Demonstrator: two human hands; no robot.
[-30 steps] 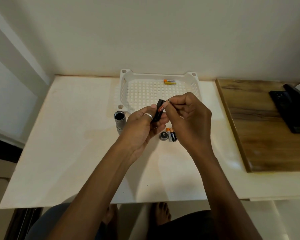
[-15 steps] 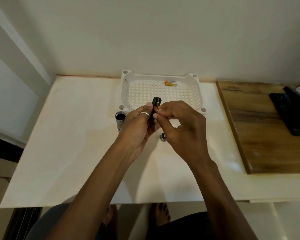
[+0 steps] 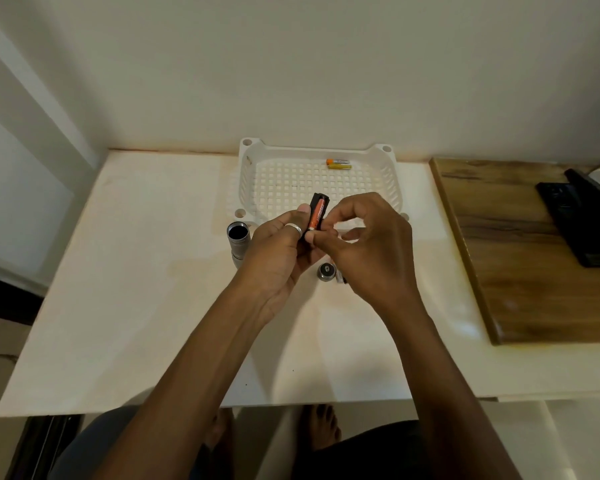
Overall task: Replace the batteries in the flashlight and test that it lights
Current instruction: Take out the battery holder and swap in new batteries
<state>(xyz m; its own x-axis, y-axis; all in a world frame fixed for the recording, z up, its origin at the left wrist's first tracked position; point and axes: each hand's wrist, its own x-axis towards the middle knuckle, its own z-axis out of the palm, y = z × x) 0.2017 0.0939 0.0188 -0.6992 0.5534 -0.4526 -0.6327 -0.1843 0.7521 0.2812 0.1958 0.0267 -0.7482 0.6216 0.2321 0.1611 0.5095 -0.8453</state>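
At centre frame, the left hand (image 3: pixel 278 251) pinches a black battery holder (image 3: pixel 315 216) upright between thumb and fingers, its grip clamped on the holder's lower half. Against it, the right hand (image 3: pixel 368 247) presses an orange battery (image 3: pixel 318 217) into a slot, fingertips together on the cell's lower end. By my reading the step in hand is loading fresh cells; next, this one needs seating fully, then another picked up. Left of the hands, the silver flashlight body (image 3: pixel 238 239) rests open-ended on the bench (image 3: pixel 136 271). Its tail cap (image 3: pixel 327 271) sits just below the right hand. Toward the upper centre, the white basket (image 3: pixel 253 174) holds yellow batteries (image 3: pixel 339 164).
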